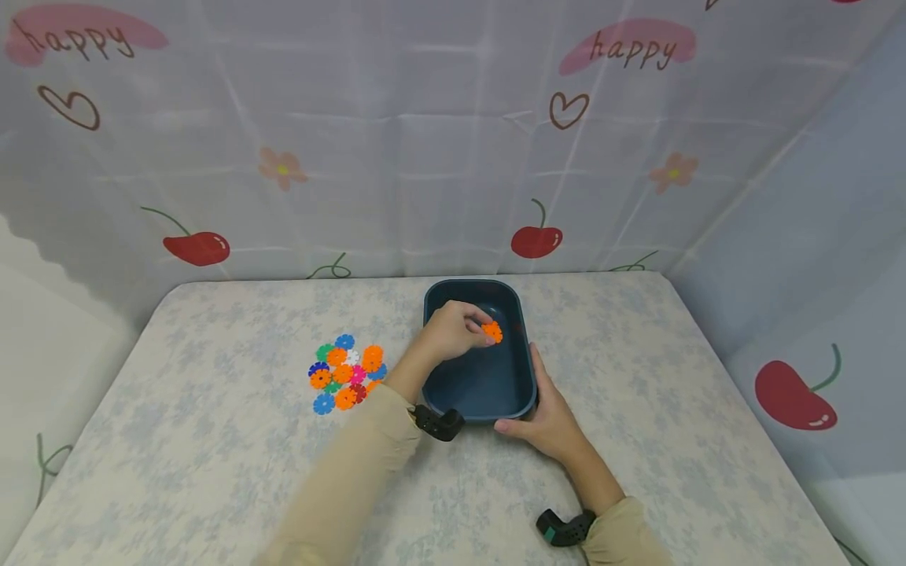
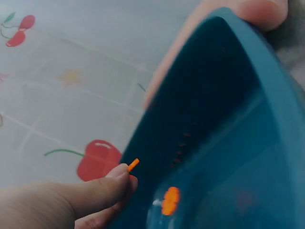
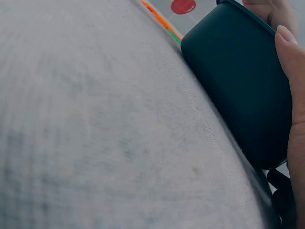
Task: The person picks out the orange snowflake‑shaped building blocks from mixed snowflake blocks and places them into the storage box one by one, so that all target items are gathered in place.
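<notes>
A dark blue rectangular plastic bin (image 1: 481, 393) stands on the table. My left hand (image 1: 453, 330) is over the bin's inside, pinching an orange snowflake disc (image 1: 493, 332) between thumb and fingers. In the left wrist view that disc (image 2: 134, 164) appears edge-on at the fingertips, and below it an orange shape shows against the blue; whether it is another disc or a reflection, I cannot tell. At the bin's near right corner, my right hand (image 1: 552, 417) holds it, thumb at the near side and fingers along the right wall.
Left of the bin lies a loose cluster of snowflake discs (image 1: 343, 373) in orange, blue, green, pink, red and white. The patterned table (image 1: 212, 472) reaches back to a printed curtain (image 1: 396, 196). Each wrist wears a black band.
</notes>
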Motion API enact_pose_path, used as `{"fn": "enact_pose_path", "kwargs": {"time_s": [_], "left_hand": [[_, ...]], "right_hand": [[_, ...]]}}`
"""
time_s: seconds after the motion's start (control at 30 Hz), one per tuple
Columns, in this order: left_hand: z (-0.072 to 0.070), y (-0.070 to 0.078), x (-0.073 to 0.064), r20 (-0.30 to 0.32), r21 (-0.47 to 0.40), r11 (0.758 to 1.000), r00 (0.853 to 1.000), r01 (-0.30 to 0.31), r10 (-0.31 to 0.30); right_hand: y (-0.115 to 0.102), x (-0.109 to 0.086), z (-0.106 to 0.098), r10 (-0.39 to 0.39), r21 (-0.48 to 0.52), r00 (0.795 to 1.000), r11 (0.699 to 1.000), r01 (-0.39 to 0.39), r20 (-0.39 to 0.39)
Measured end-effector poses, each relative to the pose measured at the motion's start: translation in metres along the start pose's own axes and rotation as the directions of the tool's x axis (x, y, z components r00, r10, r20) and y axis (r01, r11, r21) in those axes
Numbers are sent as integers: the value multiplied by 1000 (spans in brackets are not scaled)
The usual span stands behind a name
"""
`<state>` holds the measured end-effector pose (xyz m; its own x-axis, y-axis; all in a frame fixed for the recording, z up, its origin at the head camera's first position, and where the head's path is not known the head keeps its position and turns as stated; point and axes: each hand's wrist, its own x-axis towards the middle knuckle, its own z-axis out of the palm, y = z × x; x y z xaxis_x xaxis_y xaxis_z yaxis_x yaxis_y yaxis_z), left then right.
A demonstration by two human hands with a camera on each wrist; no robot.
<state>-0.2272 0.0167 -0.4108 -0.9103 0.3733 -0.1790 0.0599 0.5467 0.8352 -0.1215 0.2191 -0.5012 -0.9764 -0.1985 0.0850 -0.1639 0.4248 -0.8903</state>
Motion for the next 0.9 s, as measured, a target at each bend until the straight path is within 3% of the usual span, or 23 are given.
{"fn": "enact_pose_path", "kwargs": {"time_s": [0.17,0.33,0.73,0.9], "left_hand": [[11,-5,7,-10,86,995,999,51,-50],[20,-4,8,-46,228,967,994,111,-103],[37,-10,11,-99,454,886,994,94,-54],[42,-12,11,-93,539,840,996,64,-17]], "right_hand": [[0,0,-1,8,6,1000,1000,-8,1],[0,0,-1,-1,15,1000,1000,1,11],[1,1,-3,15,15,1000,1000,-15,18],[2,0,-3,22,10,1000,1000,-23,15]]}}
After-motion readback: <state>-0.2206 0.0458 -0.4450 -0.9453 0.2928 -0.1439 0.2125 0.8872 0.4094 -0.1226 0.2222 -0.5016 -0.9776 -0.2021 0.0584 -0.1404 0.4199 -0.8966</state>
